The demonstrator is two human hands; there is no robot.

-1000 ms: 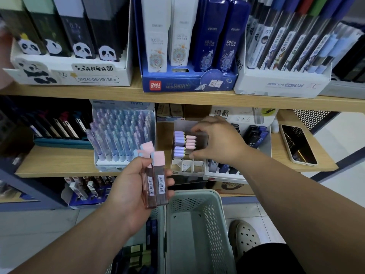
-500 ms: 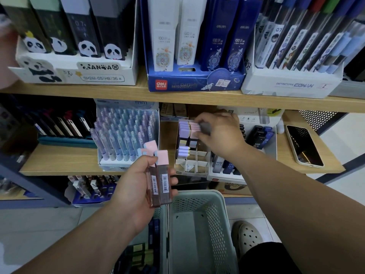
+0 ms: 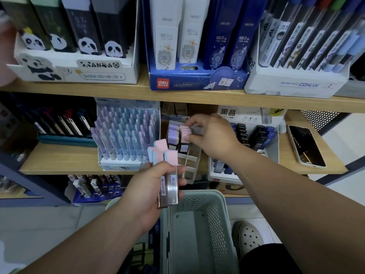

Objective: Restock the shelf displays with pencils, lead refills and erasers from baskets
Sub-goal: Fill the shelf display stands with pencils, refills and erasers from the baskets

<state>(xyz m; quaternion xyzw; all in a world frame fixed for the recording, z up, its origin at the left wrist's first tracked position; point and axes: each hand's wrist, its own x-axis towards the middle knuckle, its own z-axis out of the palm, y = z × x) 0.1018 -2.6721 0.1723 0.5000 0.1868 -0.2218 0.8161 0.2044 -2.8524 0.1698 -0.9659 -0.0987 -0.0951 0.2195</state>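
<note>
My left hand [image 3: 152,190] grips a bunch of clear lead refill cases [image 3: 170,180] with pink and blue caps, held upright in front of the middle shelf. My right hand [image 3: 212,135] reaches into the divided display box [image 3: 189,155] on that shelf and pinches a grey-capped refill case [image 3: 197,129] at the back rows. Purple-capped cases [image 3: 173,132] and pink-capped cases [image 3: 184,132] stand in the box's rear slots. The front slots show bare dividers.
A pale green basket [image 3: 199,230] sits on the floor below my hands. A box of purple pencils [image 3: 126,135] stands left of the display, a dark refill tray [image 3: 248,147] to its right, and a phone [image 3: 305,146] lies at the shelf's right end. The upper shelf [image 3: 177,93] overhangs.
My right hand has lifted from the front of the display box to its back rows, carrying the grey-capped case. My left hand with its bunch has risen slightly.
</note>
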